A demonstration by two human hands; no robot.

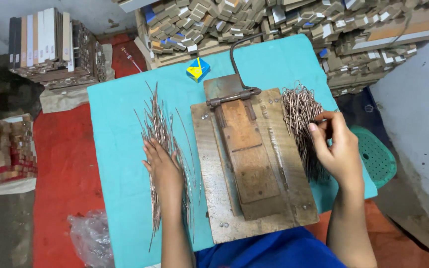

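Many thin straight wires (pixel 161 144) lie in a loose bunch on the left of the bench (pixel 115 124). Their long way runs from the far edge toward the person, fanning out a little at the far end. The left hand (pixel 162 166) lies flat on top of them, fingers stretched out and together, gripping nothing.

On the right sits a pile of bent wires (pixel 301 119) with looped ends pointing away. The right hand (pixel 336 149) touches this pile, and its fingertips pinch some of the wires.

Between the piles is a worn wooden board (pixel 274 164) with a metal lever (pixel 234 97). A teal cloth covers the bench. A small yellow and blue box (pixel 198 69) sits at the far side. Stacks of cardboard pieces (pixel 274 25) fill the back, the floor (pixel 65 168) is red, and a green stool (pixel 376 154) stands at the right.

The wires look brown and shiny.
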